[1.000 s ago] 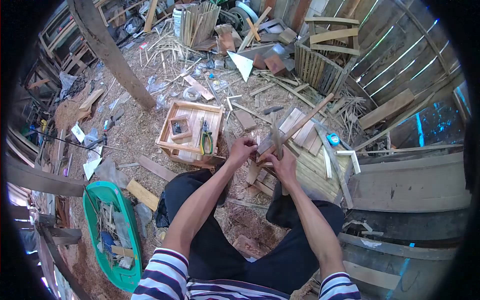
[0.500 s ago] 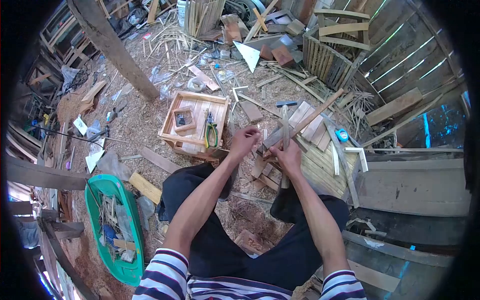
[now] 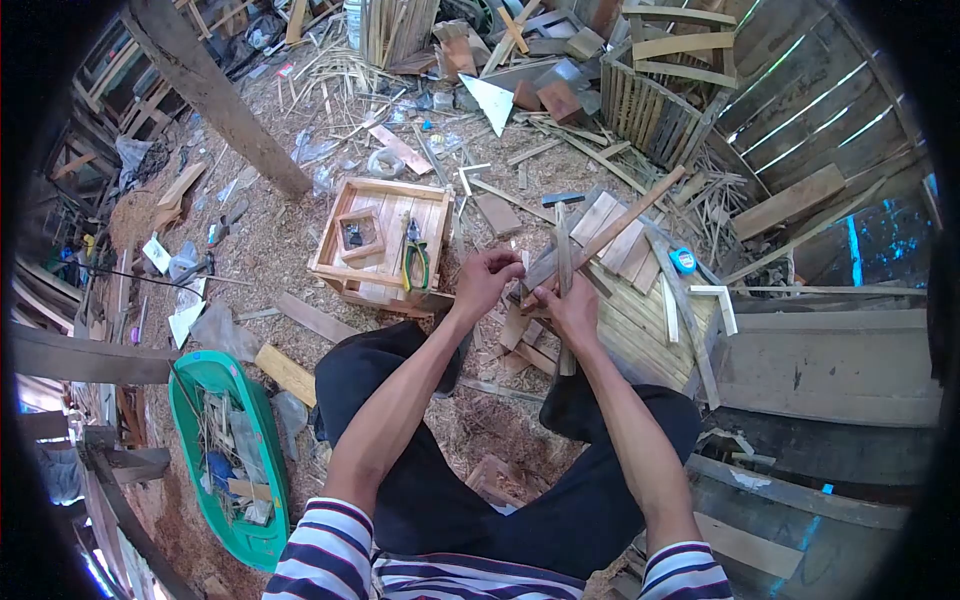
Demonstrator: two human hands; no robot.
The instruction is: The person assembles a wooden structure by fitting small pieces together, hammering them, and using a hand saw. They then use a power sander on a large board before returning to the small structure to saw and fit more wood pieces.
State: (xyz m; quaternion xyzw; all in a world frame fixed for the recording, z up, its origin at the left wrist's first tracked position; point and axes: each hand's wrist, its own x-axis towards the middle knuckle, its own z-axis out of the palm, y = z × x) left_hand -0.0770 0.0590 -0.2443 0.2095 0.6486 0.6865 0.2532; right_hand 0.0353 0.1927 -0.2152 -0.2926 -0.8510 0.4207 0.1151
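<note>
Left hand pinched — contents unclear, right hand — grip around hammer, wooden stick alongside

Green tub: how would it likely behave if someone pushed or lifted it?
The green tub looks like moulded plastic, so it is probably light for its size. The loose sticks inside would likely shift. Being long and shallow, it seems unlikely to tip if pushed.
</note>
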